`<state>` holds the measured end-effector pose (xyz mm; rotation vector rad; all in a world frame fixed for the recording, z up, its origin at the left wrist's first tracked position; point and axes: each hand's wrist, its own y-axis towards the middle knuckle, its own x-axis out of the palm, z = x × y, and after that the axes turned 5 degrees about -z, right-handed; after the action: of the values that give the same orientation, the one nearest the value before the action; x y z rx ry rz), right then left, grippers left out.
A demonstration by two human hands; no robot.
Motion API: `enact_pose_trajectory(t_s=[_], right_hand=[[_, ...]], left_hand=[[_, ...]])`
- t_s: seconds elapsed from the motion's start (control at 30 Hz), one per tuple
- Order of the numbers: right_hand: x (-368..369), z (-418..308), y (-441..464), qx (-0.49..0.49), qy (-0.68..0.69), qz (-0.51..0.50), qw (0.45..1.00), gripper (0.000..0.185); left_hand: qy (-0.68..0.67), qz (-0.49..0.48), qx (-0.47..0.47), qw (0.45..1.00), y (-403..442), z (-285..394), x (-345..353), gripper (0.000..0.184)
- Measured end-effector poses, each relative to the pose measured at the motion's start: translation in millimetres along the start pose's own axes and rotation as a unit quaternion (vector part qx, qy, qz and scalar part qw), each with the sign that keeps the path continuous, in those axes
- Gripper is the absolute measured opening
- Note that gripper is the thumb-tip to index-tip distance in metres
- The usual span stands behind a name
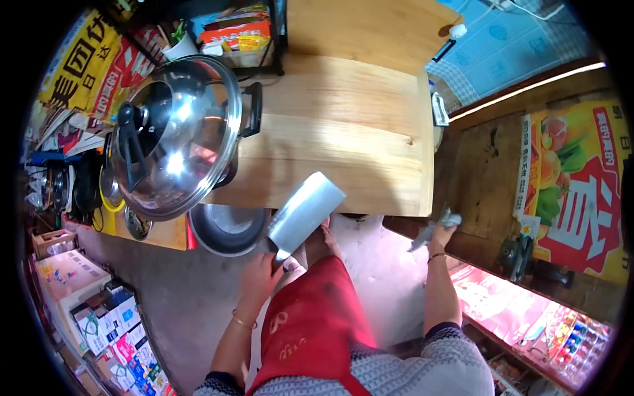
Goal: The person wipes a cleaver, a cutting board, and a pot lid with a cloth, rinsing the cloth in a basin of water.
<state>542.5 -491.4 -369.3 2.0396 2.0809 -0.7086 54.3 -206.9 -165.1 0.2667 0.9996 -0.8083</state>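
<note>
My left hand (259,278) is wrapped round the dark handle of a cleaver (306,210). Its broad, shiny blade points up and away, over the front edge of the wooden tabletop (330,132). My right hand (441,236), off to the right by the dark wooden door, grips a crumpled greyish-white cloth (426,234) that hangs from the fingers. Left of the cleaver, a dark round pan (228,231) sits below the table's edge.
A large pot with a domed glass lid (175,138) takes up the left of the table. Behind it stands a rack with food packets (238,36). On the right is a wooden door (485,152) bearing a yellow poster (581,191). Boxes (69,277) are stacked at lower left.
</note>
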Motion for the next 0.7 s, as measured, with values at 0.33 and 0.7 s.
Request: enact_pose_trajectory(t_s=[0.33, 0.7], right_hand=[[106.8, -196.1, -213.2, -0.375, -0.207, -0.273, 0.862, 0.06], [242.4, -171.9, -277.1, -0.552, -0.288, -0.441, 0.647, 0.045]], left_hand=[[0.045, -0.028, 0.018, 0.998, 63.8, 4.3, 33.2, 0.022], [-0.009, -0.048, 0.006, 0.999, 78.0, -18.0, 63.2, 0.02]])
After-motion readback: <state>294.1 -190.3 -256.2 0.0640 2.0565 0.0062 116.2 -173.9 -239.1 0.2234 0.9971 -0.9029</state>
